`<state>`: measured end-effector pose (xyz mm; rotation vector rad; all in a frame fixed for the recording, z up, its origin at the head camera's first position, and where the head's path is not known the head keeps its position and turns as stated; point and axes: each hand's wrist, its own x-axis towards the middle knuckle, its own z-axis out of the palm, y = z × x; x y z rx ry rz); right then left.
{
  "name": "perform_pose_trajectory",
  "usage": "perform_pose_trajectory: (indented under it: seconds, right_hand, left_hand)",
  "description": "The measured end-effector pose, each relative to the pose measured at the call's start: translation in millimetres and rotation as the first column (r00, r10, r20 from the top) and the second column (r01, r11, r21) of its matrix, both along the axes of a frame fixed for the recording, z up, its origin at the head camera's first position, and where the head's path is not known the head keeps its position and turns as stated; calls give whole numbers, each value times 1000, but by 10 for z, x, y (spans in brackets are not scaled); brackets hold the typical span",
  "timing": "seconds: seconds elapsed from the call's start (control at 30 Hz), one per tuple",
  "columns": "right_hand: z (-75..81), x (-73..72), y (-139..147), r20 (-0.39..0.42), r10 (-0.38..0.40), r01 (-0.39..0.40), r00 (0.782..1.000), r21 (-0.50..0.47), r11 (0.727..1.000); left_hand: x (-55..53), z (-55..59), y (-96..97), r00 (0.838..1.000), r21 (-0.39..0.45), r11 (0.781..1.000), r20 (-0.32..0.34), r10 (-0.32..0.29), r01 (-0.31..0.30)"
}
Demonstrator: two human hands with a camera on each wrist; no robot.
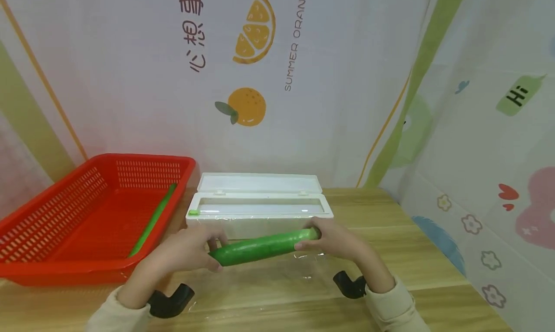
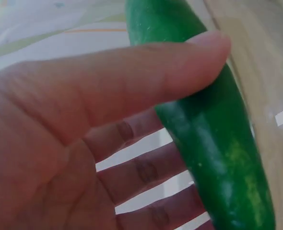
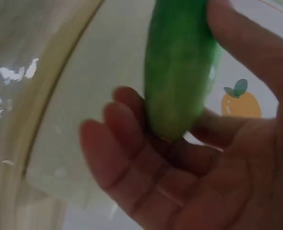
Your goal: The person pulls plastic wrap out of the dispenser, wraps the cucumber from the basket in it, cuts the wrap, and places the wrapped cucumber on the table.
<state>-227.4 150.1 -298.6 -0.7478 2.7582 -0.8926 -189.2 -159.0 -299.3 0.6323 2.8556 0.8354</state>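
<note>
A long green cucumber (image 1: 265, 246) is held level above the table by both hands. My left hand (image 1: 191, 249) grips its left end, the thumb (image 2: 199, 67) across the near side and the fingers behind. At the paler right end, my right hand (image 1: 333, 238) holds it between thumb and fingers, the fingers curled around the tip in the right wrist view. Beneath the cucumber, clear plastic film (image 1: 260, 281) lies on the wooden table. Just behind the hands stands a white film dispenser (image 1: 256, 226), its lid (image 1: 260, 182) tipped back and a small green slider (image 1: 193, 212) at its left.
On the left sits a red plastic basket (image 1: 93, 272) with another long green vegetable (image 1: 153, 221) leaning along its right side. A printed cloth (image 1: 334, 81) hangs behind the wooden table (image 1: 368, 211). Black wrist mounts (image 1: 171, 303) show by both wrists.
</note>
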Motion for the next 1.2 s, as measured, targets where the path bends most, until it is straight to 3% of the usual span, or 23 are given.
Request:
perform_pose_trajectory:
  seconds: [0.1, 0.23, 0.57, 0.77, 0.97, 1.2]
  right_hand:
    - [-88, 23, 56, 8, 85, -85, 996, 63, 994]
    - [-155, 39, 85, 37, 129, -133, 991, 125, 983]
    - [-224, 25, 101, 37, 91, -97, 995, 236, 967]
    - [-243, 41, 72, 53, 51, -63, 997, 249, 967]
    - [-238, 42, 82, 70, 73, -89, 995, 252, 964]
    - [-229, 79, 114, 101, 115, -139, 988, 282, 949]
  left_hand:
    - [-17, -62, 39, 999, -9, 999, 2, -54, 54]
    - [-21, -138, 86, 997, -43, 996, 9, -77, 77]
    - [-55, -268, 146, 991, -29, 992, 47, -124, 125]
    - [-66, -303, 148, 992, -56, 992, 49, -113, 116]
    - [-77, -331, 141, 986, -52, 985, 27, -165, 166]
    - [-83, -355, 144, 981, -64, 981, 68, -181, 185]
